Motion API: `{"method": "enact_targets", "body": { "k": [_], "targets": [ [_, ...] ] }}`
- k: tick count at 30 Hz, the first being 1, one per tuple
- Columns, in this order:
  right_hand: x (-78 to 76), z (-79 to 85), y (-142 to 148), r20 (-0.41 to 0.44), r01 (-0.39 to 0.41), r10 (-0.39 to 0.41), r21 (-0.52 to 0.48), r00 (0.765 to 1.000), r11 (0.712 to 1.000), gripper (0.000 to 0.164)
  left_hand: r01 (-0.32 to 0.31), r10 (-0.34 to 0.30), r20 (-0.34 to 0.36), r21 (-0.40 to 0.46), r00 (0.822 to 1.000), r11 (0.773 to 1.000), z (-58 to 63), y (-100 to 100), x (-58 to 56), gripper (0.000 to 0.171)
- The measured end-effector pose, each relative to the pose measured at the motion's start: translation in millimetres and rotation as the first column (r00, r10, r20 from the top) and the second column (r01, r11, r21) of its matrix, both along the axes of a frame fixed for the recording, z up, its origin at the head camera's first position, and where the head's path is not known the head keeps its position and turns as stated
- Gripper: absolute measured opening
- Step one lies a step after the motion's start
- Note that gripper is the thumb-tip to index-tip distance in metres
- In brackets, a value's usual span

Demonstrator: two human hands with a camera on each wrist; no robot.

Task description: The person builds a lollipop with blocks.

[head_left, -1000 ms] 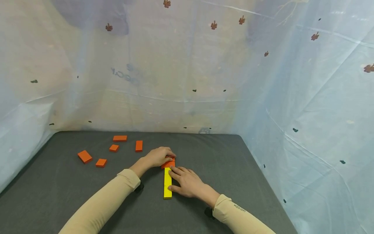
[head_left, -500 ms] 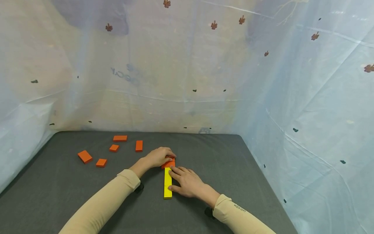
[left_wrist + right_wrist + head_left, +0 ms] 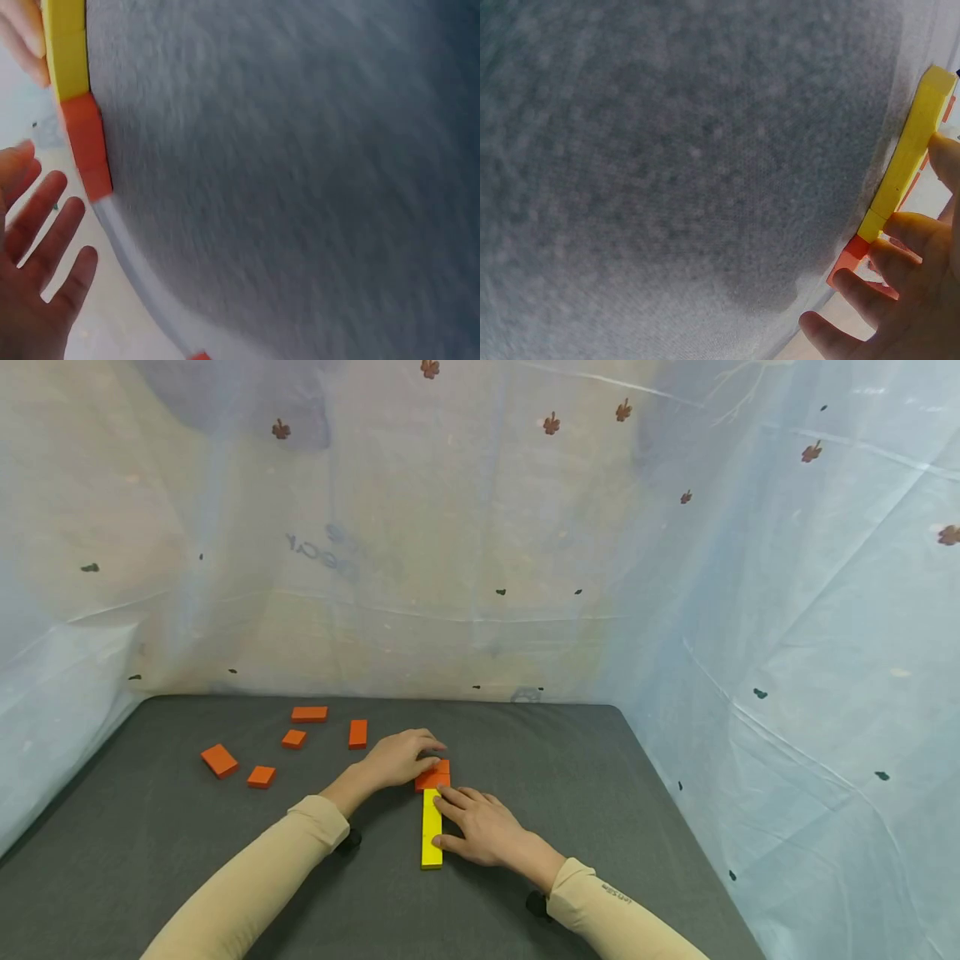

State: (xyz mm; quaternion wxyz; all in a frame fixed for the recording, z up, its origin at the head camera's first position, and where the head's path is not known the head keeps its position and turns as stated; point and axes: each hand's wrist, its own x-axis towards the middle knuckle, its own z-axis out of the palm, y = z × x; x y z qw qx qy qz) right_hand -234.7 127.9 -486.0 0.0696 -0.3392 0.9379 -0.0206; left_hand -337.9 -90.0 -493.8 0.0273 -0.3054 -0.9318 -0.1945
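Observation:
A yellow strip of blocks (image 3: 431,839), with a seam near its far end in the right wrist view, lies lengthwise on the dark table. Against that end sit orange blocks (image 3: 432,782), joined edge to edge and partly behind the left fingers. My left hand (image 3: 396,760) hovers at their left side; its fingers are spread and apart from the blocks in the left wrist view, where the orange pair (image 3: 86,142) adjoins the yellow. With fingers extended, my right hand (image 3: 483,831) rests along the strip's right side, its thumb and fingertips touching the yellow wood (image 3: 911,150).
Several loose orange blocks lie at the table's back left, among them a large one (image 3: 220,761), a small one (image 3: 261,777) and an upright-lying one (image 3: 358,734). A pale plastic sheet (image 3: 480,527) hangs behind and beside the grey table (image 3: 600,793).
My left hand has loosened from the orange blocks and drawn slightly back and left, uncovering more of them. The right hand and the yellow strip have stayed in place.

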Motion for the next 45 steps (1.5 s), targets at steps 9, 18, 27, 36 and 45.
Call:
{"method": "enact_targets", "body": {
  "k": [9,18,27,36,45],
  "targets": [
    [-0.2,2.3,1.0,0.009,0.017,-0.017,0.003,1.000,1.000,0.070,-0.100,0.105,-0.102,0.049,0.989,0.994,12.1,-47.6,-5.4,0.036],
    [0.7,3.0,2.6,0.020,0.018,-0.017,-0.006,1.000,1.000,0.070,-0.170,0.174,-0.120,0.045,0.977,0.984,10.2,-94.4,-16.0,0.043],
    [1.3,0.2,2.2,0.021,0.004,-0.004,-0.017,1.000,1.000,0.070,-0.191,0.189,-0.033,-0.066,0.981,0.979,1.9,-119.0,-22.2,0.054],
    [0.8,0.3,0.6,0.021,0.007,-0.007,-0.012,1.000,1.000,0.070,-0.171,0.174,0.010,-0.127,0.985,0.977,1.9,-124.8,-18.6,0.057],
    [0.5,-0.3,1.4,0.010,-0.013,0.014,-0.016,1.000,1.000,0.070,-0.163,0.164,-0.004,-0.158,0.986,0.974,-2.2,-126.2,-20.1,0.056]
  ]
}}
